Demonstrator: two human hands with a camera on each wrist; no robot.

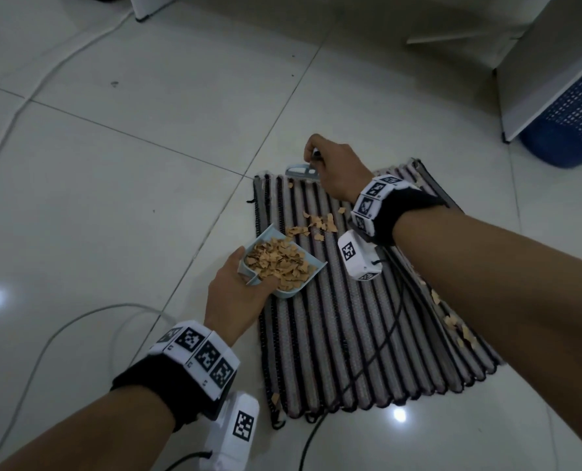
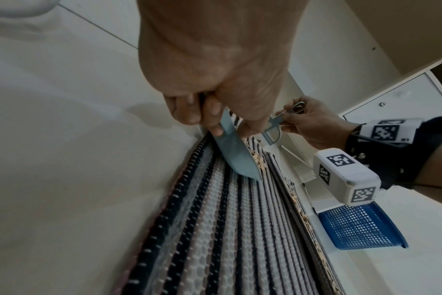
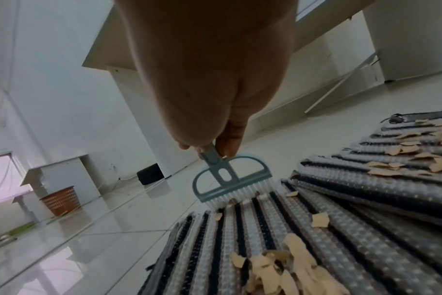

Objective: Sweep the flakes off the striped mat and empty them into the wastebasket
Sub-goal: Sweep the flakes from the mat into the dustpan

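Note:
A striped mat [image 1: 357, 321] lies on the tiled floor. My left hand [image 1: 235, 287] grips the handle of a light blue dustpan [image 1: 282, 263] heaped with tan flakes, tilted at the mat's left edge. Its underside [image 2: 236, 157] shows in the left wrist view. My right hand [image 1: 333, 164] pinches the handle of a small blue brush [image 3: 230, 179], bristles touching the mat's far edge. Loose flakes [image 1: 316, 226] lie just beyond the pan's mouth, and more flakes [image 1: 459, 331] are strewn along the right edge. A blue mesh wastebasket [image 1: 571, 120] stands at the far right.
White furniture panels [image 1: 547, 62] stand beside the wastebasket. A white cable [image 1: 44, 83] runs over the floor at left, and a dark cable [image 1: 378, 345] crosses the mat. A brown basket [image 3: 61, 199] sits far off by a wall.

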